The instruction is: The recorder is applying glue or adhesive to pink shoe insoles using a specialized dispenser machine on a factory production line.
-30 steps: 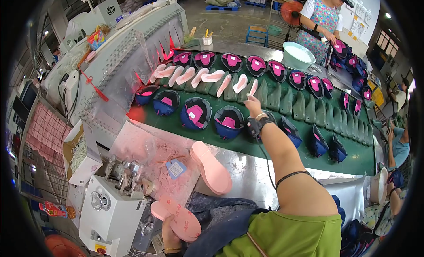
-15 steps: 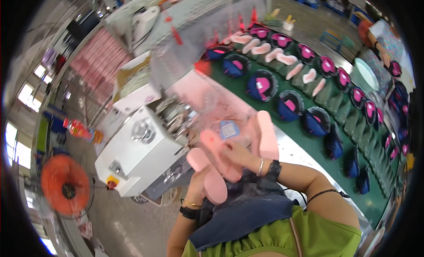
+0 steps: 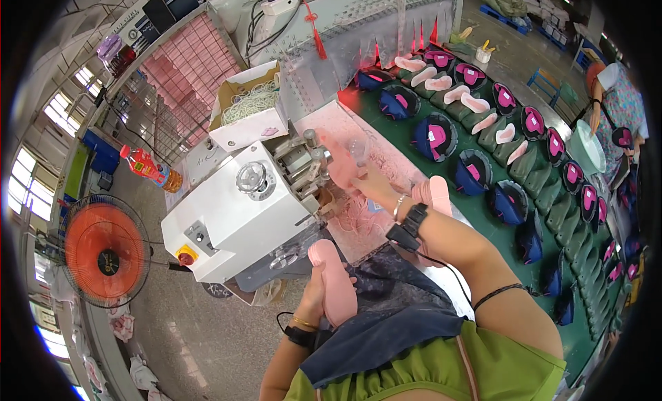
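Observation:
My left hand (image 3: 316, 294) is wrapped round a stack of pink insoles (image 3: 336, 284), held upright in front of my apron. Ahead, my right hand (image 3: 376, 186) pinches one pink insole (image 3: 341, 163) by its near end. The insole is smeared by motion. Its edge is close to the metal rollers (image 3: 310, 159) of a white machine (image 3: 231, 208); whether it touches them I cannot tell. More pink insoles (image 3: 436, 194) stand beside my right wrist, partly hidden by the forearm. Pink trimmings (image 3: 358, 218) lie on the worktop under my right hand.
Right of me, a green table (image 3: 476, 215) carries rows of blue-and-pink shoe uppers (image 3: 436, 135), shoe lasts (image 3: 545, 187) and loose insoles. A box of cord (image 3: 252, 108), a bottle (image 3: 152, 168) and an orange fan (image 3: 103, 256) are left. A co-worker (image 3: 617, 97) stands far right.
My right hand has carried an insole forward to the rollers. The left hand still grips its stack, now turned more upright. The whole view has shifted, and a blue tag is now mostly hidden.

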The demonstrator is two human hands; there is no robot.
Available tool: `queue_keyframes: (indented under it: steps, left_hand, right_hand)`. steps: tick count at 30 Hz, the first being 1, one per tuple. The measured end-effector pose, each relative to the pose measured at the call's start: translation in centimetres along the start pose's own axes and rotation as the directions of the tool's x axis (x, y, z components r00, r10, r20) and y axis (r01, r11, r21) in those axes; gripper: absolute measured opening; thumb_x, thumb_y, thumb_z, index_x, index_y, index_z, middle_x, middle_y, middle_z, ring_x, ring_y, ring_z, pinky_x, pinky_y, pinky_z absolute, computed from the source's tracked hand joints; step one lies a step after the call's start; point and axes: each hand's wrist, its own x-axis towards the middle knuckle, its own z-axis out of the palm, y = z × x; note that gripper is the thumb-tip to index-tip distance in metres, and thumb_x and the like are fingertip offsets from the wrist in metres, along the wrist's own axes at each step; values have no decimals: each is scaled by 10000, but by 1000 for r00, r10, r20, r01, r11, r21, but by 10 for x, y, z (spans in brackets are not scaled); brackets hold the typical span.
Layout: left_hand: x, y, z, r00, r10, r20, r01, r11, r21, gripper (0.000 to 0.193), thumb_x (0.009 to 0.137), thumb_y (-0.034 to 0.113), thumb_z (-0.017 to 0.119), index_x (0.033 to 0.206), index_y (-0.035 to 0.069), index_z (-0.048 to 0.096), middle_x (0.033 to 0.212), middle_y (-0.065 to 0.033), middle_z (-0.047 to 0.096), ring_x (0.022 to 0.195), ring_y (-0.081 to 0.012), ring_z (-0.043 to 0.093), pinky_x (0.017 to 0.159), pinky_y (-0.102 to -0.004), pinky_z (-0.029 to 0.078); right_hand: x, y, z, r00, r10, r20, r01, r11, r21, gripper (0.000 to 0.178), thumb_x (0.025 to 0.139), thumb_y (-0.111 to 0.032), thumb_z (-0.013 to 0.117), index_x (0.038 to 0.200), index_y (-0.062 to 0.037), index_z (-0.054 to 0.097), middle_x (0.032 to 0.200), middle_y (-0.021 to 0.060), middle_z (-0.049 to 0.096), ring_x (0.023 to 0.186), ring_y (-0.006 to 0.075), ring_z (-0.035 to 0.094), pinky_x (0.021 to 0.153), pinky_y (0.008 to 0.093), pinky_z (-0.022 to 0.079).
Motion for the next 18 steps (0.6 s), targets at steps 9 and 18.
queue_keyframes:
  steps: [9, 18]
  left_hand:
    - [15, -1, -1, 998, 55, 30, -54, 997, -51, 647, 976, 531, 414, 1296, -27, 483, 1096, -195, 618, 1000, -326, 657, 822, -467, 567]
    - [-9, 5, -2, 985, 161, -68, -165, 984, -60, 614, 1025, 481, 386, 1299, -64, 454, 1129, -210, 609, 1046, -354, 649, 867, -481, 560]
  right_hand:
    - [1, -12, -44, 852, -502, -149, 409, 816, -408, 353, 838, -320, 675, 944, 11, 617, 908, 220, 668, 890, 401, 643, 791, 432, 500]
    - [50, -32, 34, 981, -69, -184, 71, 997, 4, 454, 838, -403, 690, 937, 40, 691, 853, 238, 702, 807, 359, 688, 741, 422, 520]
